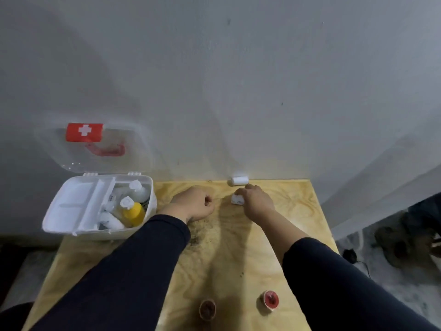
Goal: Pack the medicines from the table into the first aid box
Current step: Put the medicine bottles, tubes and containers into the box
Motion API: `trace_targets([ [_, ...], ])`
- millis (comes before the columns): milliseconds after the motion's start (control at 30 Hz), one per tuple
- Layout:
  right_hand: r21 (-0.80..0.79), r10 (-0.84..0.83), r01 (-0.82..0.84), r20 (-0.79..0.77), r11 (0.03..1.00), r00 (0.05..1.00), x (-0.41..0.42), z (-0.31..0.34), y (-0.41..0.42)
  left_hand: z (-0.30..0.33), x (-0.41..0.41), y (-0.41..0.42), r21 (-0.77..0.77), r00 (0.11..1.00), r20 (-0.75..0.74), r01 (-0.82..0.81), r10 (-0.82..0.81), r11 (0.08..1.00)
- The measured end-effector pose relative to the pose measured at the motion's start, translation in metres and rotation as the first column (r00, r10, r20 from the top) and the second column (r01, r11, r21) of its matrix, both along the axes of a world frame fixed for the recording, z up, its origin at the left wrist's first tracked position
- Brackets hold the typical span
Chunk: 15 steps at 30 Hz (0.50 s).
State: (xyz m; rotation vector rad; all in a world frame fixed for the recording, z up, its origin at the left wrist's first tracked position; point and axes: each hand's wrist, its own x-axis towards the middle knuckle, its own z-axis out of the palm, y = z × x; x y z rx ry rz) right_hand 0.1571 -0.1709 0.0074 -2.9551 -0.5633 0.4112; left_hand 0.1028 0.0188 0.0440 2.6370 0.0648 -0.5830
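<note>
At the near edge of the wooden counter (238,259), two small round containers (270,299) are sitting apart. Farther in, both dark-sleeved arms are reaching forward: the left hand (195,204) is resting curled into a loose fist, while the right hand (256,199) is pinching a small white medicine roll (237,199). Beyond it, a second white roll (239,180) is lying against the wall. At the far left, the first aid box (71,211) is standing open, holding several bottles.

My right hand (256,199) covers most of a small white item (237,199); its label is too blurred to read. The table (238,259) is cropped below.
</note>
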Motion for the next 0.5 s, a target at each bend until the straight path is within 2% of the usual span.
trace_targets([
  [133, 0.013, 0.148, -0.15, 0.126, 0.989, 0.981, 0.017, 0.0, -0.002, -0.001, 0.006, -0.005, 0.034, 0.999, -0.022, -0.034, 0.035, 0.999],
  [233, 0.013, 0.207, -0.209, 0.075, 0.978, 0.975, 0.03, 0.002, -0.002, 0.002, 0.01, -0.01, 0.059, 0.998, -0.025, -0.05, 0.052, 0.997],
  [333, 0.016, 0.2, -0.2, 0.001, 0.98, 0.98, 0.036, 0.0, -0.002, 0.002, 0.011, -0.014, 0.069, 0.998, -0.028, -0.055, 0.057, 0.996],
  [500, -0.022, 0.194, -0.194, 0.021, 0.981, 0.981, 0.033, -0.002, -0.003, -0.004, 0.006, -0.015, 0.076, 0.996, -0.065, -0.052, 0.057, 0.996],
])
